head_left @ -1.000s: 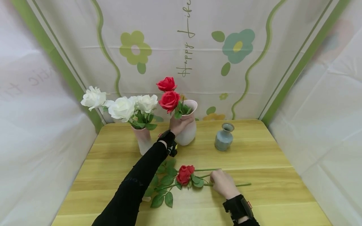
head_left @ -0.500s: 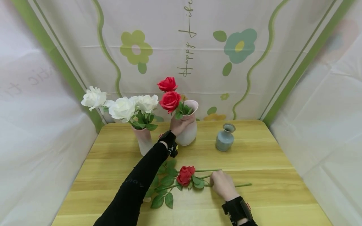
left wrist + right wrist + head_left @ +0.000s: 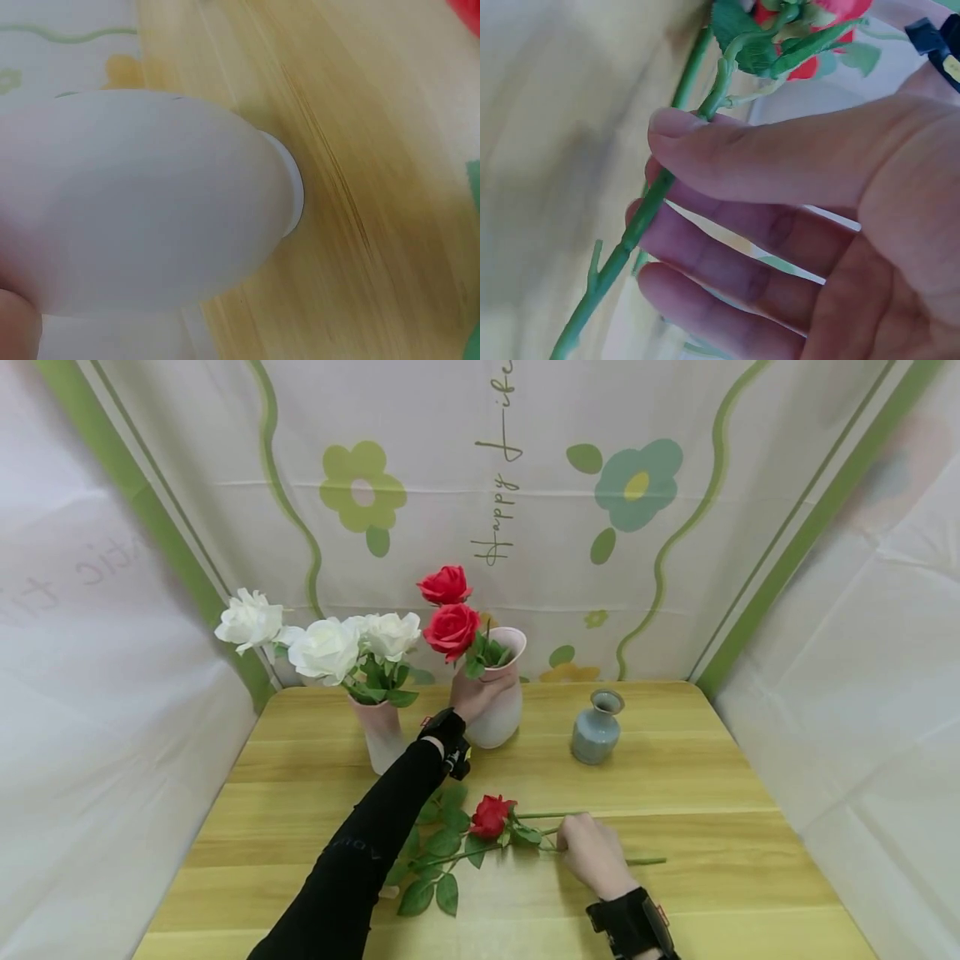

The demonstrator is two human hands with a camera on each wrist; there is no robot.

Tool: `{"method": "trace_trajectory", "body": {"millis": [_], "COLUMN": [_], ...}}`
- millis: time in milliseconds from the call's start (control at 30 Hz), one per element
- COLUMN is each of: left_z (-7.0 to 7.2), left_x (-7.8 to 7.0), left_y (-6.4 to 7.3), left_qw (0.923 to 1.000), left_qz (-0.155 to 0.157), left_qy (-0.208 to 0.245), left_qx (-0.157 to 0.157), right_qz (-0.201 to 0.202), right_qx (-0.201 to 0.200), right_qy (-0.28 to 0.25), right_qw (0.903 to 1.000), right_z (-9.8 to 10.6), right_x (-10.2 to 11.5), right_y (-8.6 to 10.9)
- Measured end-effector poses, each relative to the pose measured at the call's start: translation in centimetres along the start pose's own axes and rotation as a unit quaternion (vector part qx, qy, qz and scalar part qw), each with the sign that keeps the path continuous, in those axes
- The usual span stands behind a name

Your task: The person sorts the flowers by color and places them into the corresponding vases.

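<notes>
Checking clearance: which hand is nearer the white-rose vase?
Left. Left hand grips the red-rose vase beside the white-rose vase; right hand, farther toward the front right, pinches a rose stem.

Vases (image 3: pixel 497 720), leafy stems (image 3: pixel 444 842) on table (image 3: pixel 712 793)

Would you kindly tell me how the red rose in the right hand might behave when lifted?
The red rose will probably stay fairly stiff, since its green stem runs nearly straight where the right hand pinches it. It may dip head-first, being held away from the petals. Its leaves might snag on the leafy sprig close by.
</notes>
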State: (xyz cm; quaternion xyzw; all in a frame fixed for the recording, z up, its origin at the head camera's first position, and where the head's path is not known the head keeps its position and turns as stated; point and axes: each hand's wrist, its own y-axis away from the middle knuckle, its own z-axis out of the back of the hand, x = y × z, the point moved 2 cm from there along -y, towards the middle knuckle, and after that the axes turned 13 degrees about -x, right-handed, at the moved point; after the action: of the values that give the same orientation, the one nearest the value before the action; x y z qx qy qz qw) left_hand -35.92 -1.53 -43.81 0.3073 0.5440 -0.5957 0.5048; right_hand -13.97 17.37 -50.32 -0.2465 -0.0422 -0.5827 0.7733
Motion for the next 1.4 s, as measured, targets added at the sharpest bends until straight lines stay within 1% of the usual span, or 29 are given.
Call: {"method": "trace_trajectory", "body": {"millis": [133,200,300,433,533,633,867,1100,1233,1400], "left_z": [-0.1,0.0,0.0,0.0,0.0,0.0,0.1,0.0,0.0,0.0], "left_x": [0.0,0.0,0.0,0.1,0.1,0.2,0.1,0.0,0.2,0.4], "left_y": [0.0,0.0,0.0,0.0,-0.1,-0.1,-0.1,0.0,0.0,-0.1], "left_qw": [1.0000,1.0000,0.9999,0.9999,0.9999,0.9999,0.9999,0.9998,0.9999,0.9999], "left_qz": [-0.001,-0.002,-0.003,0.000,0.004,0.007,0.006,0.007,0.004,-0.009], "left_qy": [0.001,-0.005,-0.011,-0.013,-0.013,-0.011,-0.012,-0.016,-0.014,0.000], "left_qx": [0.004,0.004,0.002,0.003,0.003,0.004,0.005,0.008,0.006,0.011], "right_qz": [-0.007,-0.007,-0.007,-0.018,-0.020,-0.014,0.020,0.027,0.039,0.071], "right_qx": [-0.005,-0.003,0.003,0.013,0.009,0.003,-0.036,-0.067,-0.107,-0.168], "right_qy": [0.000,-0.001,0.001,0.012,0.018,0.022,0.042,0.025,0.014,-0.001], "right_qw": [1.0000,1.0000,1.0000,0.9997,0.9996,0.9997,0.9982,0.9970,0.9934,0.9832], "right_z": [0.6,0.8,1.4,2.3,3.0,3.6,4.7,5.4,5.6,5.8], "right_x": [0.4,0.6,0.9,1.1,1.3,1.6,2.3,2.4,2.2,1.8], "right_y": [0.0,0.0,0.0,-0.2,-0.2,-0.3,-0.6,-0.7,-0.8,-1.0]}}
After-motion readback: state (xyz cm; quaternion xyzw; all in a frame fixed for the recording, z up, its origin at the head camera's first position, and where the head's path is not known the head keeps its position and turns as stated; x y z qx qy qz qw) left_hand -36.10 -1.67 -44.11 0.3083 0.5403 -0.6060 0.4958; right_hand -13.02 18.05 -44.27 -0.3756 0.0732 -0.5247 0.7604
